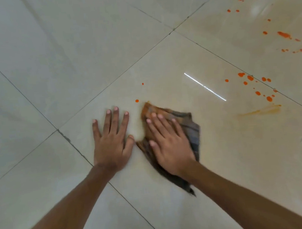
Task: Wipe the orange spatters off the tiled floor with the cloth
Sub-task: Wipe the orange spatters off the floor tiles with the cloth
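My right hand (168, 141) lies flat, fingers spread, pressing a dark checked cloth (192, 127) onto the pale tiled floor (71, 57). The cloth's far corner is stained orange. My left hand (111, 140) rests palm down on the bare tile just left of the cloth, holding nothing. Two small orange drops (137, 100) sit just beyond the cloth's far corner. A cluster of orange spatters (255, 83) lies to the right, and more spatters (284, 34) lie at the far right. A smeared orange streak (260, 111) runs right of the cloth.
Dark grout lines (73, 146) cross the floor diagonally. A bright light reflection (205, 87) shines on the tile beyond the cloth. Only floor fills the view.
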